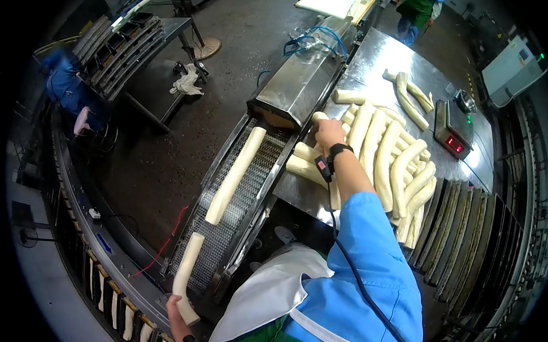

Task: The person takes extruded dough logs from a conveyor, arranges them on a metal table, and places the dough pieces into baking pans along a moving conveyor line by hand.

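Observation:
My left hand [175,309] is closed round the lower end of a pale dough roll [189,270], which slants over the near end of a mesh conveyor [223,244]. Another long roll [236,176] lies along the belt, below the metal housing. My right hand [329,134], with a black band at its wrist, reaches to the left edge of the pile of rolls [386,157] on the steel table [374,60]. Its fingers are curled at the end of a roll [319,116]. Two thick roll ends show just below that hand.
A scale [453,130] with red digits stands right of the pile, by a small metal bowl [466,102]. Stacked trays [465,238] sit at the table's near right. One person [74,88] is at far left, another [417,13] beyond the table.

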Demonstrator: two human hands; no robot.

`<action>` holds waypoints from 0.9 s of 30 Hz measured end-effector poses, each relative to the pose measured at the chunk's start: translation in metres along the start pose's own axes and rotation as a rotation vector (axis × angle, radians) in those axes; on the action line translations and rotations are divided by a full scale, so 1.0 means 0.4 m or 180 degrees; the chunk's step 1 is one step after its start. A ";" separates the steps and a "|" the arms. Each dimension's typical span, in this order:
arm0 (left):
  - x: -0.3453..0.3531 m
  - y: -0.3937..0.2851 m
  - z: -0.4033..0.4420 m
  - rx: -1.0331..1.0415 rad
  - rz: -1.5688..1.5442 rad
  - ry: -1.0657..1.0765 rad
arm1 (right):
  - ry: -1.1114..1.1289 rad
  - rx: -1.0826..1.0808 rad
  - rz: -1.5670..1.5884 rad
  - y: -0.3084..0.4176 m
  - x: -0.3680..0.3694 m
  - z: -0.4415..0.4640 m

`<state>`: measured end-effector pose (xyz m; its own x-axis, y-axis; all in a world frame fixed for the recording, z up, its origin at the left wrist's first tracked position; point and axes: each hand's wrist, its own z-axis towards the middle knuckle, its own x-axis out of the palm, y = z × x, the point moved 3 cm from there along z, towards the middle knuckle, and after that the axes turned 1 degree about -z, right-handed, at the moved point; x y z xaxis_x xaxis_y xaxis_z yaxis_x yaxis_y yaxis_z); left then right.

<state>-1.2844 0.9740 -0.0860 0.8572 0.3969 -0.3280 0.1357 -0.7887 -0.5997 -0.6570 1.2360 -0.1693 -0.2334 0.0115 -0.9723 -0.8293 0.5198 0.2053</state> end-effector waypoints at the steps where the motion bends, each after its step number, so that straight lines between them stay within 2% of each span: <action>1: -0.004 -0.003 -0.009 0.0013 -0.0064 -0.0116 | 0.0005 0.0071 0.0209 -0.010 -0.019 -0.003; 3: -0.016 -0.019 -0.038 0.0112 -0.0204 -0.0275 | -0.0533 0.0423 0.0405 -0.056 -0.079 -0.036; 5: -0.021 -0.036 -0.065 0.0211 -0.0310 -0.0410 | -0.0868 0.0342 -0.0114 -0.107 -0.073 -0.047; 8: -0.022 -0.061 -0.093 0.0383 -0.0460 -0.0449 | -0.0580 0.0584 -0.0459 -0.131 -0.151 -0.076; 11: -0.064 -0.050 -0.056 0.0392 -0.0751 -0.0227 | -0.0528 0.1117 -0.0664 -0.181 -0.135 -0.053; 13: -0.092 -0.038 -0.041 0.0394 -0.0813 -0.0348 | -0.0256 0.1257 -0.0419 -0.189 -0.109 -0.054; 15: -0.116 -0.027 -0.021 0.0507 -0.1084 -0.0170 | -0.1011 0.1186 -0.0611 -0.173 -0.056 -0.077; 17: -0.105 -0.056 -0.030 0.0602 -0.1071 0.0134 | -0.0001 0.0341 -0.0648 -0.098 -0.076 -0.185; 18: -0.099 -0.075 -0.042 0.0682 -0.1049 0.0410 | -0.0125 0.0096 -0.0444 -0.105 -0.053 -0.219; 19: -0.082 -0.101 -0.069 0.0665 -0.1008 0.0426 | -0.0102 0.0136 -0.0453 -0.114 -0.041 -0.229; 21: -0.032 -0.160 -0.106 0.1066 -0.1153 0.0201 | -0.0357 0.0459 -0.0483 -0.113 -0.048 -0.212; 22: -0.018 -0.178 -0.092 0.1082 -0.1188 0.0476 | -0.0159 0.0470 -0.0634 -0.085 -0.058 -0.207; 23: 0.000 -0.197 -0.074 0.1101 -0.1227 0.0756 | -0.0036 0.0109 -0.0707 -0.006 -0.135 -0.247; 24: 0.039 -0.221 -0.077 0.1268 -0.1112 0.1202 | 0.0342 -0.0712 -0.0131 0.056 -0.187 -0.285; 25: 0.093 -0.252 -0.098 0.1425 -0.0990 0.1640 | 0.0353 -0.0846 0.0486 0.116 -0.192 -0.342; 26: 0.150 -0.278 -0.125 0.1526 -0.0912 0.1926 | 0.1189 -0.1143 0.1326 0.166 -0.153 -0.375; 27: 0.214 -0.308 -0.167 0.1621 -0.0830 0.2200 | 0.1570 -0.1675 0.2064 0.218 -0.162 -0.441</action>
<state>-1.1946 1.0737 0.0084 0.9600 0.0333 0.2781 0.2723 -0.3437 -0.8987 -0.8038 1.1301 -0.0686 -0.8128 -0.2607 -0.5210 -0.5575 0.0884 0.8255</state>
